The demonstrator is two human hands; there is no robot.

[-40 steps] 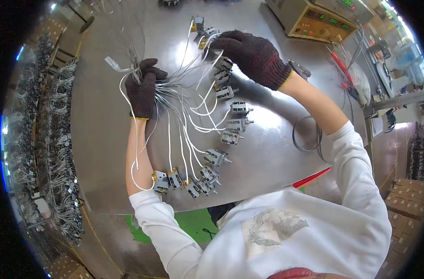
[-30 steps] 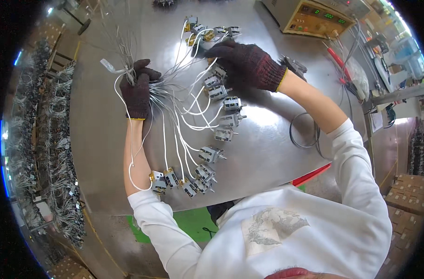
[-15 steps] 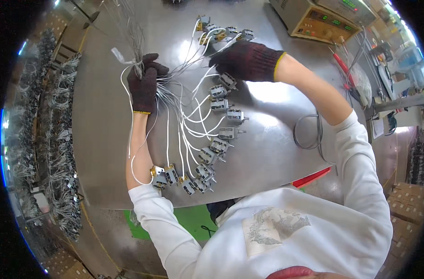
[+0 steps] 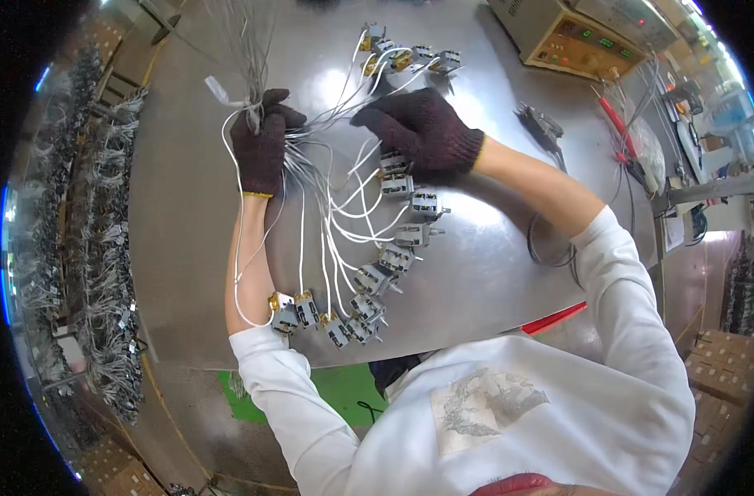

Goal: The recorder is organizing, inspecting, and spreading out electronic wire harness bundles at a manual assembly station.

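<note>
"Left grip point(image 4: 260, 145) is clasping a thick bundle of wires point(image 4: 307, 161), its fingers wrapping round. What is the other one doing?"

"Right grip point(image 4: 427, 132) is curling partly closed just beside some wires; I can't tell whether it is pinching one. Both are wearing dark knit gloves."

"And what is everything resting on?"

"It's all lying on a grey metal bench point(image 4: 195, 273), which is shining under the lights. Past its left side, racks point(image 4: 112, 248) are carrying hanging masses of cable. Below its near edge, a green patch point(image 4: 336, 393) is showing on the floor."

"How many blocks point(image 4: 414, 235) are you counting, and where?"

"About eleven grey ones are lying on the bench in an arc, running from under the right grip down to the left forearm, some overlapping. About five more are clustering at the far side. One white tag point(image 4: 217, 89) is sticking out left of the left grip."

"Anything else?"

"One boxy meter point(image 4: 579, 45) is standing far right, its digits glowing. One red probe point(image 4: 615, 124) is lying near it."

"Containers?"

"Brown cartons point(image 4: 728, 355) are sitting at the right of the room, their contents hiding from view. One clear bag point(image 4: 648, 149) is lying beside the probe; I can't tell what it is holding."
</note>
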